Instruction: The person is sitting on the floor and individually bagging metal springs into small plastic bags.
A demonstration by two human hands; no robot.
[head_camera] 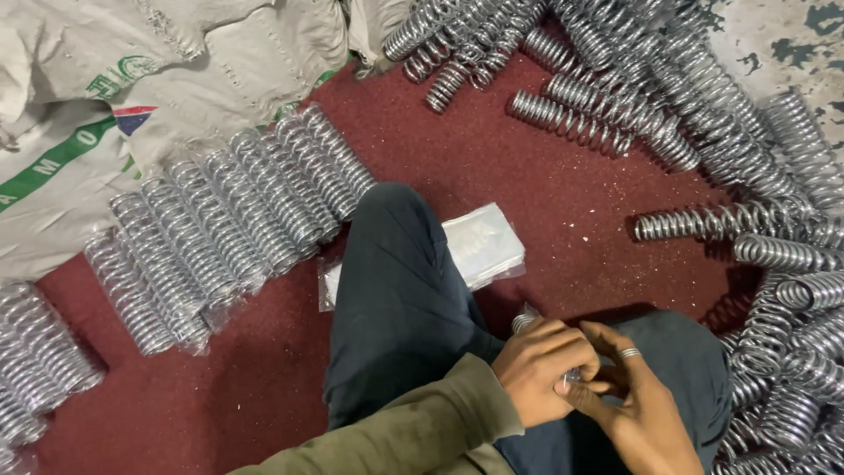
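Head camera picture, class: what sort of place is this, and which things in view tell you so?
Probably a small workshop or packing floor. Loose metal coil springs lie heaped on a red mat, bagged springs sit in a row beside woven sacks, and both hands, left and right, work on one spring.

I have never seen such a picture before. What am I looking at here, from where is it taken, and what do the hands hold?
The single picture comes from a camera worn on a person's head, looking down. The person sits on a red carpet. The left hand and the right hand meet over the lap, gripping a small metal spring in clear plastic; most of it is hidden. Loose springs lie in a pile at the right. Bagged springs lie in a row at the left, beside white sacks. A stack of clear bags lies by the knee.
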